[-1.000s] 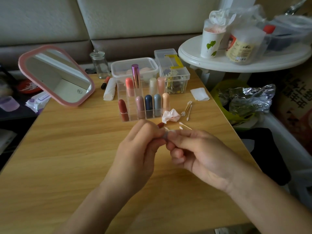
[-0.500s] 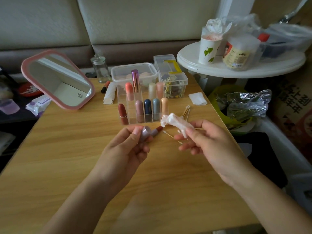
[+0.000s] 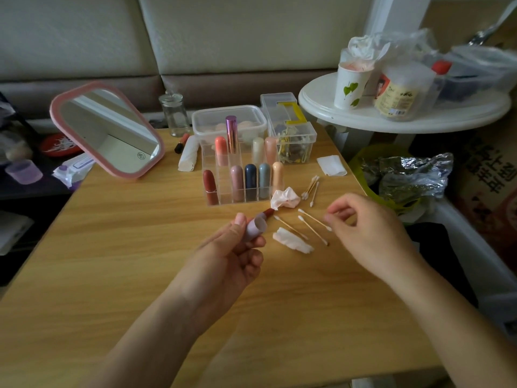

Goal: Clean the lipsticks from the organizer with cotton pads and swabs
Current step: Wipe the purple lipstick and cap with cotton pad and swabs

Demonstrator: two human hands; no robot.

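While the left hand point(image 3: 232, 256) grips an uncapped lipstick point(image 3: 256, 226) just before the organizer point(image 3: 223, 189), the right hand point(image 3: 369, 233) hovers apart, fingers point(image 3: 344, 204) loosely curled at a cotton swab point(image 3: 313, 219); contact cannot be determined.

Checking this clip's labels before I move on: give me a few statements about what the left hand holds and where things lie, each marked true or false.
1. The left hand holds an uncapped lipstick with its red tip out. True.
2. The crumpled tissue lies inside the organizer. False: it lies on the wooden table, by the organizer's front right corner.
3. The pink-framed mirror stands to the left of the organizer. True.
4. The paper cup stands on the wooden table. False: it stands on the white round side table.
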